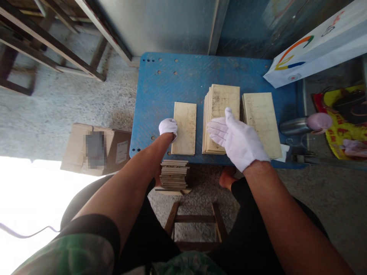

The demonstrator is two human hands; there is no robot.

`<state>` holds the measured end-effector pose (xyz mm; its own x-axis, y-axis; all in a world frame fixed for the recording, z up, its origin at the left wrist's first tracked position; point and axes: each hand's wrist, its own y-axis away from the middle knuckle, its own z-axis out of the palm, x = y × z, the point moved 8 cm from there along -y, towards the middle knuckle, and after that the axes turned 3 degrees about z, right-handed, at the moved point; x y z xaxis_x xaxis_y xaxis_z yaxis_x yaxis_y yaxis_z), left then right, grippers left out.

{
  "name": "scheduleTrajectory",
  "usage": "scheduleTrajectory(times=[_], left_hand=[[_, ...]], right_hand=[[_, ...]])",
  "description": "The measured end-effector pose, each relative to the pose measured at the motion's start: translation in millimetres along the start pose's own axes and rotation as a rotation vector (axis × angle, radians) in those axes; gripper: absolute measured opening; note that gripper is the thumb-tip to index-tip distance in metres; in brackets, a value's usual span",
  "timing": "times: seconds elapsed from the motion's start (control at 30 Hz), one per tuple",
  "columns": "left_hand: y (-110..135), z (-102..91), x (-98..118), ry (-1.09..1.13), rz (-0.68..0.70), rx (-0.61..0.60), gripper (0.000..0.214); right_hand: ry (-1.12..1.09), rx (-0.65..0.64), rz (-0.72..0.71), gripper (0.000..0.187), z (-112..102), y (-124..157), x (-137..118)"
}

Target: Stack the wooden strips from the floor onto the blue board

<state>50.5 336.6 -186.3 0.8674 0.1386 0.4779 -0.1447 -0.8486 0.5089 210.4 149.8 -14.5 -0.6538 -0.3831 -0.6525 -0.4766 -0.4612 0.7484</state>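
A person sits over a low blue table (160, 95), seen from above, both hands in white gloves.

The left hand (168, 126) rests curled at the near left corner of a single pale wooden board (185, 128). The fingers fold against the board's left edge; whether they pinch it or only press on it cannot be told. This board lies flat and alone on the table, its long axis running away from the person. It sits just to the right of the left hand, touching it.

The right hand (235, 139) is spread wide, fingers straight and pointing left, holding nothing. It hovers over the near end of a stack of boards (220, 114), and it cannot be told whether the palm touches the top one. The stack lies just right of the single board, with a strip of blue table between them. Its long axis also runs away from the person.

A second stack (262, 122) lies just right of the first, angled slightly.

The boards are thin, rectangular, cream-coloured and smudged with grey marks.

Below the table's near edge, between the person's knees, stands a pile of darker boards (174, 175). A cardboard box (97, 148) sits on the floor to the left, and a metal flask (304, 125) lies to the right.
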Motion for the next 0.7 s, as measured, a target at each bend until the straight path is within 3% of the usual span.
scheduleTrajectory(times=[0.27,0.47,0.6,0.7], left_hand=[[3.1,-4.9,7.6,-0.066,0.073,0.024,0.030],[17.5,-40.8,10.0,-0.111,0.150,0.229,0.033],[42.0,-63.3,9.0,-0.066,0.144,0.279,0.037],[75.1,-67.1,-3.0,-0.125,0.081,0.221,0.035]], right_hand=[[-0.002,-0.005,-0.015,0.048,0.4,0.5,-0.1],[0.022,-0.036,-0.030,0.050,-0.3,-1.9,-2.3],[0.048,-0.086,-0.048,0.050,0.3,-1.8,-6.3],[0.074,-0.154,-0.097,0.048,2.5,0.0,-10.8]])
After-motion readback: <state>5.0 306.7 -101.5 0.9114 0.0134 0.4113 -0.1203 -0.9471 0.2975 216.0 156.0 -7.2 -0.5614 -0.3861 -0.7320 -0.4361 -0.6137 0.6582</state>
